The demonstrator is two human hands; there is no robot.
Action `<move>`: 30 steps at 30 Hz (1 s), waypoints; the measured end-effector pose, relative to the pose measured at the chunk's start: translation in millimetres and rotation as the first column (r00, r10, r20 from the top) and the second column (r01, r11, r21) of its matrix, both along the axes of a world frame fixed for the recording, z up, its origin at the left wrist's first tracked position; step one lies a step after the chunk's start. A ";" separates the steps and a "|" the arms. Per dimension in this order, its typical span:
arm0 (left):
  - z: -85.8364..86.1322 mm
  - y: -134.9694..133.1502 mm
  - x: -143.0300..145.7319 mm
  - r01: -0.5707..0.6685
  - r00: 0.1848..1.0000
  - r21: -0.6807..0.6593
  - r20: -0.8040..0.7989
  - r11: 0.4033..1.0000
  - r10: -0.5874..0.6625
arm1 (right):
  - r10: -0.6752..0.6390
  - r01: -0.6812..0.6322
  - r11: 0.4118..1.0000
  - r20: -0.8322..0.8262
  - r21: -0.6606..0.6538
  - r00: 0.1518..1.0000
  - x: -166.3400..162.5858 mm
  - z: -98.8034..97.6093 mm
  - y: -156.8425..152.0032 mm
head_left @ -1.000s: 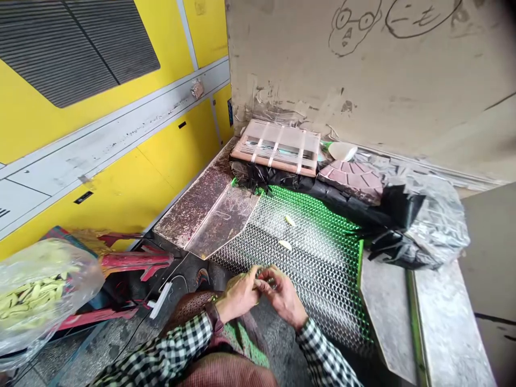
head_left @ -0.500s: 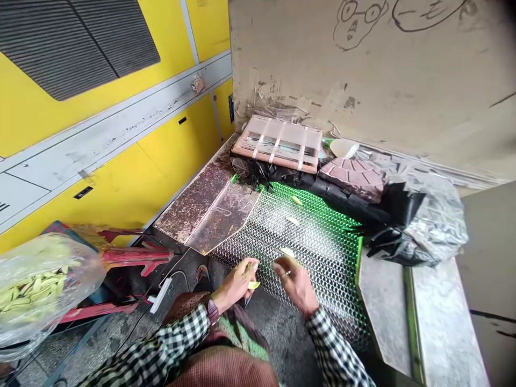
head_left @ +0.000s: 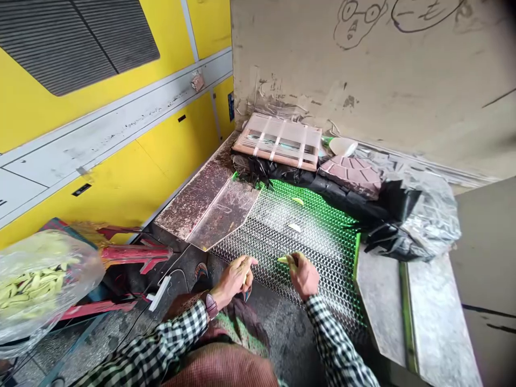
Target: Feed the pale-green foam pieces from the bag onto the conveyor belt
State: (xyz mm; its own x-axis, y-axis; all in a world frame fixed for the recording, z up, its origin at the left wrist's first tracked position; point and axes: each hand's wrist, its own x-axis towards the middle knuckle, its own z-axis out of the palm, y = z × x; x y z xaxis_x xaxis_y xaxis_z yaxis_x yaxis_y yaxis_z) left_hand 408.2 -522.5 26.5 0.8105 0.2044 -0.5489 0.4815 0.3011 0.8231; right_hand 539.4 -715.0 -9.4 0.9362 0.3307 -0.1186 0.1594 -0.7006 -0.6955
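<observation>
As I pinch this pale green sliver (head_left: 283,260) in my right hand (head_left: 305,277), thumb and fingertips closed tight on it, its tip pokes out over the near half of the green-edged wire mesh (head_left: 322,269). My left hand (head_left: 234,282) sits curled nearly shut just off the mesh's near left corner, with a yellow bit (head_left: 245,278) showing between the fingers; how much it holds is hidden. Two more slivers (head_left: 297,201) lie apart on the mesh, one close to the far edge by the black plastic sheeting (head_left: 387,212), the other (head_left: 294,228) nearer the middle. Off to my left, a clear plastic bag (head_left: 52,269) bulges with more of them. I'd call this laying pieces out singly; the next move calls for opening my right fingers over a bare patch, well clear of those two.
</observation>
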 end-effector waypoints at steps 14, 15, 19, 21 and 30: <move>11.3 -13.7 -1.2 -0.005 1.000 -0.145 -0.012 0.989 0.003 | 0.386 0.122 0.751 -0.580 0.649 0.717 -77.5 41.5 54.4; 11.7 -14.1 -0.7 -0.025 0.999 -0.171 -0.024 0.985 0.021 | 0.343 0.137 0.766 -0.579 0.628 0.739 -73.8 38.6 50.2; 7.1 -11.1 4.4 -0.226 0.973 -0.368 -0.136 0.902 0.189 | 0.027 0.043 0.947 -0.213 0.318 0.977 -38.1 21.5 21.2; 2.6 -8.5 7.9 -0.331 0.942 -0.504 -0.225 0.798 0.248 | 0.014 -0.014 1.000 0.147 -0.001 0.989 -17.3 9.9 7.1; -5.9 -3.8 11.6 -0.480 0.870 -0.719 -0.313 0.503 0.382 | 0.276 -0.198 0.955 0.416 -0.221 0.866 -25.6 28.6 18.9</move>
